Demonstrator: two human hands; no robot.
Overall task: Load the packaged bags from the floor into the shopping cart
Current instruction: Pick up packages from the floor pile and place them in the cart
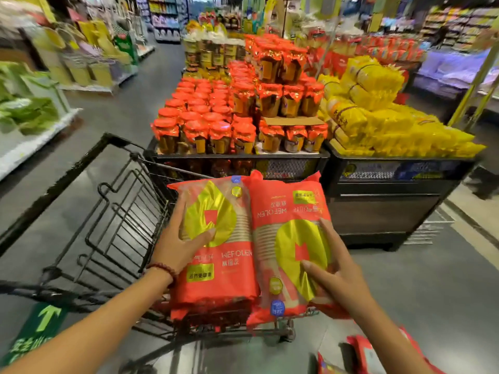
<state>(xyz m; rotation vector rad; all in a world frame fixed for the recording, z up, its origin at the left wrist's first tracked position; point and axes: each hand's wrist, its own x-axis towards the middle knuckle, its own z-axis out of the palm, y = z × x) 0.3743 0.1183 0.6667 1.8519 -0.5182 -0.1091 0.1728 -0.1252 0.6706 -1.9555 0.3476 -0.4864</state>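
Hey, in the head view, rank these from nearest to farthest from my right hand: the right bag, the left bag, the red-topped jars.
1. The right bag: held by the right hand, touching it.
2. The left bag: just left of that, held by the left hand.
3. The red-topped jars: stacked well ahead, farthest.

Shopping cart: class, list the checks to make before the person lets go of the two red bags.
1. Left hand grips the left bag: ok.
2. Right hand holds the right bag: ok.
3. Both bags are over the cart: ok.
4. Bags are supported from below: cannot tell.
5. Floor bags all loaded: not ok, some remain.
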